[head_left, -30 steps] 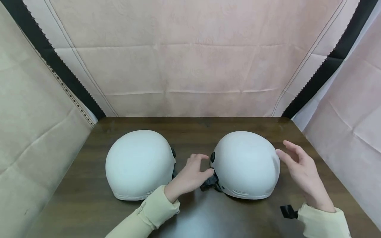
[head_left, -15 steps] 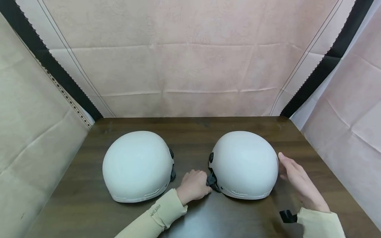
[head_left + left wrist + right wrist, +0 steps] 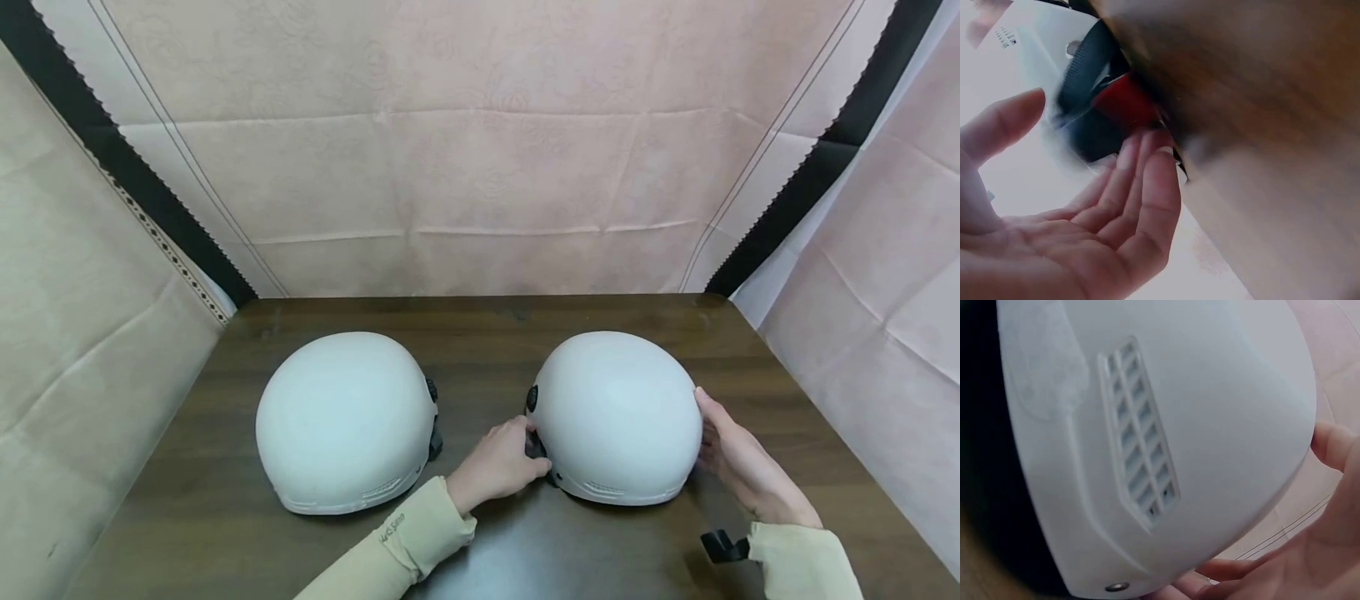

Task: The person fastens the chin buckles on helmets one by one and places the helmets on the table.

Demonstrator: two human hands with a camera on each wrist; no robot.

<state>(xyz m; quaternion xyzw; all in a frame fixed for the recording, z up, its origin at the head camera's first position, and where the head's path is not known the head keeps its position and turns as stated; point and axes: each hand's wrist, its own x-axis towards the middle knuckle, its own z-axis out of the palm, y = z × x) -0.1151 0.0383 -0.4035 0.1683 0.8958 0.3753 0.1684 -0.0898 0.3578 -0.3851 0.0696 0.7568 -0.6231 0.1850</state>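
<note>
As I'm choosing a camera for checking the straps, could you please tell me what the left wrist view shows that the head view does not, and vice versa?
Only the left wrist view shows the red piece at the dark strap and the palm of the left hand.

Only the head view shows the left helmet, both pale sleeves and the black object by the right one.

Both show the left hand, the dark strap, the right helmet and the brown tabletop, though the wrist view blurs the strap.

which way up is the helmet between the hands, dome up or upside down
Dome up: in the head view, the helmet shows its rounded shell on top, rim toward the table.
</note>
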